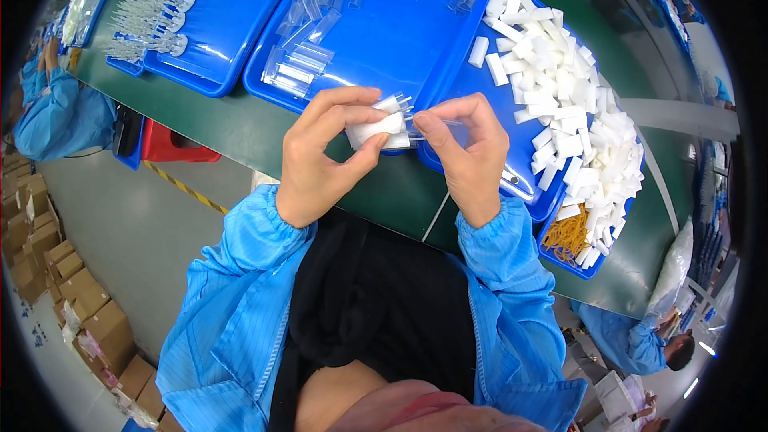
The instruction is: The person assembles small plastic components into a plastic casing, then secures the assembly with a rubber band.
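Note:
In front of my chest, my left hand [316,156] grips a small bundle of white foam-like blocks [386,126] between thumb and fingers. Thin clear prongs stick out of the bundle's right side. My right hand [474,156] pinches a thin clear plastic piece [448,122] by thumb and forefinger, close against those prongs. Its exact shape is hard to make out. Just beyond both hands lies a blue tray [376,48] with clear plastic sleeves [300,64] along its left and far sides.
At right, a blue tray [480,84] bears a heap of white blocks [560,72]. Nearer, yellow rubber bands [566,236] lie in a blue bin. Far left, another tray [210,60] holds clear spiky plastic parts [164,8]. A red stool [180,144] and cardboard boxes [84,296] stand left; co-workers sit nearby.

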Action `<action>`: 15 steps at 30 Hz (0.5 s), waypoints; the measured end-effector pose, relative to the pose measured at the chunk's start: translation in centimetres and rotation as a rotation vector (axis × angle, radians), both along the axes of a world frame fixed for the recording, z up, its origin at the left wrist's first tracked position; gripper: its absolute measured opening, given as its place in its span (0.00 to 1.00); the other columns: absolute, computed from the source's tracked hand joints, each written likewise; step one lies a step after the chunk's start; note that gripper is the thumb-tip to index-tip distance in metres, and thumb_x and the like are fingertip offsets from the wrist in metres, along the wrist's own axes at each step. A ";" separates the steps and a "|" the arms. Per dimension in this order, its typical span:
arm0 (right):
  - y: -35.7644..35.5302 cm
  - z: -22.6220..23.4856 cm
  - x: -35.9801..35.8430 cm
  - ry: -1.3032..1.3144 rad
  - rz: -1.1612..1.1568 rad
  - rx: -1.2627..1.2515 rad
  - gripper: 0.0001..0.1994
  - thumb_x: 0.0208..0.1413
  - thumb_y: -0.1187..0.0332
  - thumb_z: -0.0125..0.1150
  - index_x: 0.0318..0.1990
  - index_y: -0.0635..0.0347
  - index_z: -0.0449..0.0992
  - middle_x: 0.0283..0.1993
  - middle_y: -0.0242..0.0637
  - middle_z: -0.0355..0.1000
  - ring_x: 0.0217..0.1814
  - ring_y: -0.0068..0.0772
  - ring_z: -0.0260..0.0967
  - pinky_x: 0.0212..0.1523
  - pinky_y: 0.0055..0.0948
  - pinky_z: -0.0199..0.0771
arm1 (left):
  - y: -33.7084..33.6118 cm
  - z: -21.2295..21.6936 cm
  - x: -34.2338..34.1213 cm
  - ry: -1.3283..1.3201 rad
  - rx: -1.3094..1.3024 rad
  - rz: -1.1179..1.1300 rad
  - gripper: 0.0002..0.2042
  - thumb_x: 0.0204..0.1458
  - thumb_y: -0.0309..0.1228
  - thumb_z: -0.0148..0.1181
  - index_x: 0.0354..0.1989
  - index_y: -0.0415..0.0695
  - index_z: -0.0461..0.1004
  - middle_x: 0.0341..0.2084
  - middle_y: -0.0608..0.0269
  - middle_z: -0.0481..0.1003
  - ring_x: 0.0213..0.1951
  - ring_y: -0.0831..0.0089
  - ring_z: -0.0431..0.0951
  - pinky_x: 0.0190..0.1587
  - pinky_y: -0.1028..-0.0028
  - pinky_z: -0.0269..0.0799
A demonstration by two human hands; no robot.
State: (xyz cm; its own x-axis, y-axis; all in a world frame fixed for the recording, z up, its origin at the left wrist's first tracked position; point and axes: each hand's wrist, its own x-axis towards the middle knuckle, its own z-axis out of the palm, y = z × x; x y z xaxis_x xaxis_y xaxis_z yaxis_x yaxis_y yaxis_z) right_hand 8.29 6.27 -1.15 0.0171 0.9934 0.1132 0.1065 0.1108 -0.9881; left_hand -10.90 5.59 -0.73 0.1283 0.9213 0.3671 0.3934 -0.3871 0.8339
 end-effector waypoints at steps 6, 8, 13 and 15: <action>0.6 0.0 0.6 0.064 0.096 -0.068 0.11 0.54 0.66 0.73 0.34 0.63 0.78 0.33 0.36 0.78 0.38 0.23 0.74 0.39 0.23 0.72 | 0.0 0.1 -0.3 0.025 -0.022 0.024 0.11 0.46 0.20 0.70 0.39 0.39 0.80 0.47 0.56 0.78 0.44 0.62 0.82 0.44 0.70 0.78; 0.5 0.0 0.7 0.043 0.104 -0.096 0.11 0.54 0.65 0.73 0.33 0.61 0.79 0.32 0.34 0.79 0.37 0.23 0.74 0.40 0.23 0.71 | -0.2 0.3 -0.2 0.062 -0.006 0.035 0.11 0.46 0.20 0.70 0.39 0.39 0.80 0.46 0.56 0.78 0.44 0.62 0.82 0.44 0.70 0.78; -0.2 -0.8 0.1 -0.081 0.023 -0.019 0.10 0.53 0.64 0.74 0.33 0.60 0.80 0.32 0.33 0.79 0.36 0.24 0.74 0.43 0.25 0.68 | -0.5 0.2 0.1 0.088 0.007 0.049 0.10 0.45 0.20 0.70 0.38 0.40 0.80 0.47 0.56 0.78 0.45 0.61 0.82 0.44 0.69 0.78; -0.4 -1.0 0.0 -0.092 -0.006 -0.006 0.10 0.53 0.64 0.74 0.33 0.60 0.80 0.32 0.33 0.79 0.36 0.24 0.73 0.44 0.26 0.67 | -0.3 0.0 -0.1 0.067 -0.008 0.009 0.11 0.45 0.20 0.70 0.38 0.40 0.80 0.47 0.56 0.78 0.46 0.60 0.81 0.45 0.69 0.78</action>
State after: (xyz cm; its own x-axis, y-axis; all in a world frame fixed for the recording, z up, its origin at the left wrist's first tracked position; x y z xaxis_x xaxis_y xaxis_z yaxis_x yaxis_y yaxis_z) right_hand 8.28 5.91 -2.18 0.0130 0.9940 0.1083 0.1979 0.1036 -0.9747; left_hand -11.00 5.25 -0.72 0.1442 0.9252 0.3511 0.4516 -0.3772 0.8086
